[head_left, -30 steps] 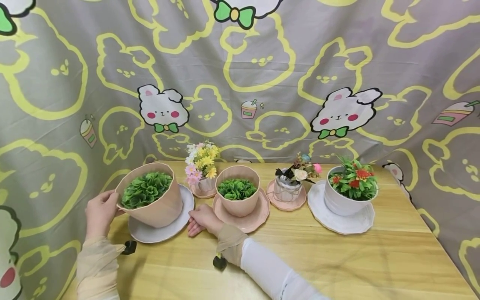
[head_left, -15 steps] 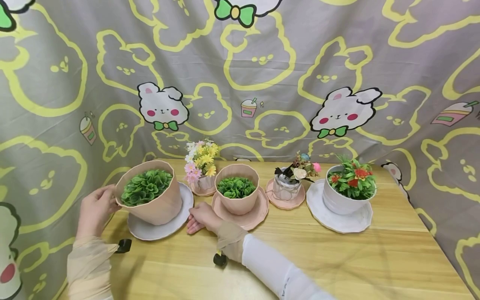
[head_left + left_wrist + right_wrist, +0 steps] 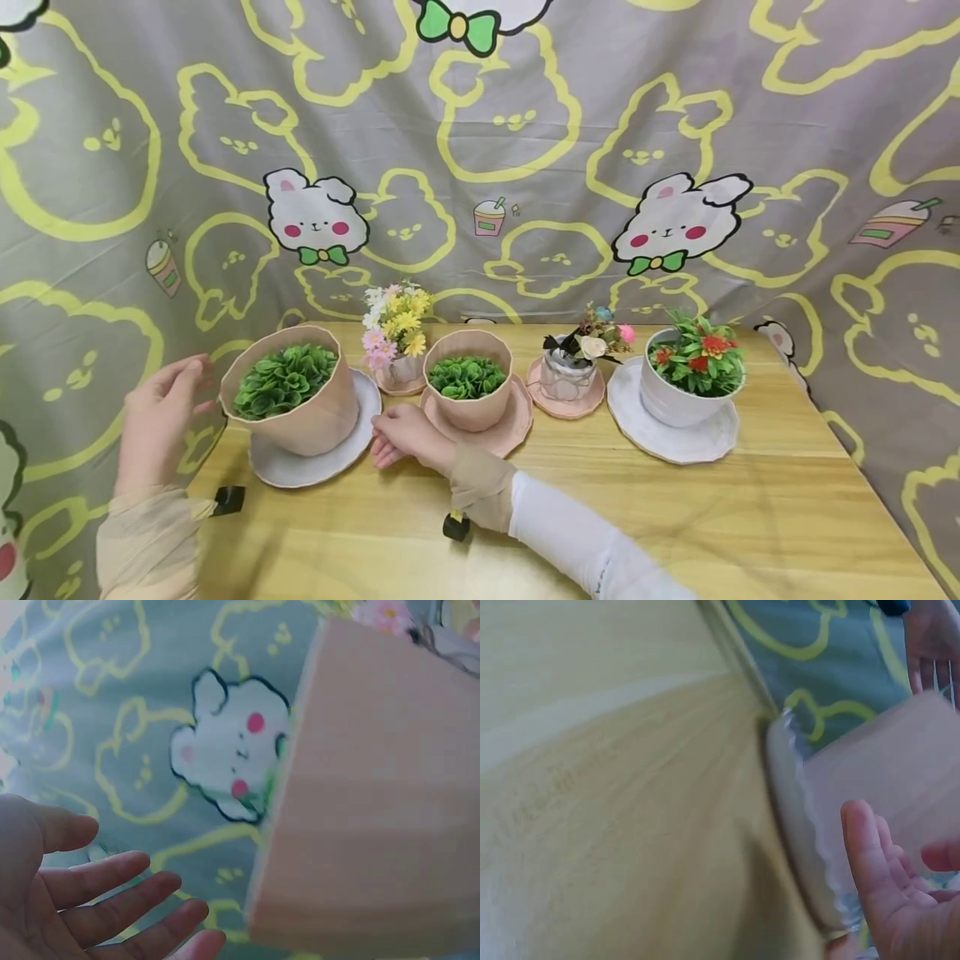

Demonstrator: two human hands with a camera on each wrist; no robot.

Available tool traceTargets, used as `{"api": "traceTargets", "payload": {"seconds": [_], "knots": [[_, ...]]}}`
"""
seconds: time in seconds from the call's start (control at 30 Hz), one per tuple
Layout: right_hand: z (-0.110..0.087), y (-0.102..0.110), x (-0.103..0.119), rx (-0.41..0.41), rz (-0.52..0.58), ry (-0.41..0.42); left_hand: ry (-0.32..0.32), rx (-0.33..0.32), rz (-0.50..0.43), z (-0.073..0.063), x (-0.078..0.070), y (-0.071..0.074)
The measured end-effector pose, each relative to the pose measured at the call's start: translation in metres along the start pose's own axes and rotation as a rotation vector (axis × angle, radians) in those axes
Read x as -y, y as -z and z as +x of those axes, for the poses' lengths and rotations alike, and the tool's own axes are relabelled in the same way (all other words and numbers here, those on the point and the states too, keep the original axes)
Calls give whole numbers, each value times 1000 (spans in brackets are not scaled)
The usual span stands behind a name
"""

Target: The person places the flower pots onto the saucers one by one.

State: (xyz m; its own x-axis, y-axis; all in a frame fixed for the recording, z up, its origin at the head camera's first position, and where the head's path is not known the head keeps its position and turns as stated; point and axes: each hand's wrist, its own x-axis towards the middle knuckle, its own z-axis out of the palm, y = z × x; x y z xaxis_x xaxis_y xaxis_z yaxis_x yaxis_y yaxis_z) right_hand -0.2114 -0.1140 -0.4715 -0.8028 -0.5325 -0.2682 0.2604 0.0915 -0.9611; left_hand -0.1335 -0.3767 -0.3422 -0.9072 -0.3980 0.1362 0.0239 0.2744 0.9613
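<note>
A large pink flowerpot (image 3: 326, 417) with green leaves (image 3: 285, 381) stands on a white saucer (image 3: 303, 473) at the left of the table. My left hand (image 3: 156, 421) is just left of the pot's rim, apart from it. In the left wrist view its fingers (image 3: 120, 911) are spread and hold nothing, with the pot wall (image 3: 375, 787) to their right. My right hand (image 3: 408, 437) is by the saucer's right edge, its fingers loosely extended. The right wrist view has that hand (image 3: 900, 900) in front of the pot and saucer; whether it touches the saucer I cannot tell.
Right of my right hand is a smaller pink pot (image 3: 472, 411) on a pink saucer (image 3: 517, 417). Daisies (image 3: 397, 321) stand behind, between the pink pots. Farther right are a small wired pot (image 3: 567, 379) and a white pot (image 3: 678, 407) with red flowers. A patterned curtain hangs behind.
My left hand has let go of the large pot's rim and moved left, away from it. The right hand stays by the saucer. The view has shifted slightly.
</note>
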Motion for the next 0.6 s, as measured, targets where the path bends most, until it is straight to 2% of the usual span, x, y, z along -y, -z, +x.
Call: {"api": "traceTargets", "payload": {"seconds": [0.13,0.33,0.5,0.6], "knots": [[-17,1,17,26,-34,56,-34,-7,44,-5,-14,-4],[-52,12,50,96,-113,160,-107,-4,219,-10,-32,-17],[-79,30,75,116,-219,276,-141,-26,440,-16,-40,-24],[-91,44,87,73,-310,329,-149,-33,571,-18,-41,-27]]}}
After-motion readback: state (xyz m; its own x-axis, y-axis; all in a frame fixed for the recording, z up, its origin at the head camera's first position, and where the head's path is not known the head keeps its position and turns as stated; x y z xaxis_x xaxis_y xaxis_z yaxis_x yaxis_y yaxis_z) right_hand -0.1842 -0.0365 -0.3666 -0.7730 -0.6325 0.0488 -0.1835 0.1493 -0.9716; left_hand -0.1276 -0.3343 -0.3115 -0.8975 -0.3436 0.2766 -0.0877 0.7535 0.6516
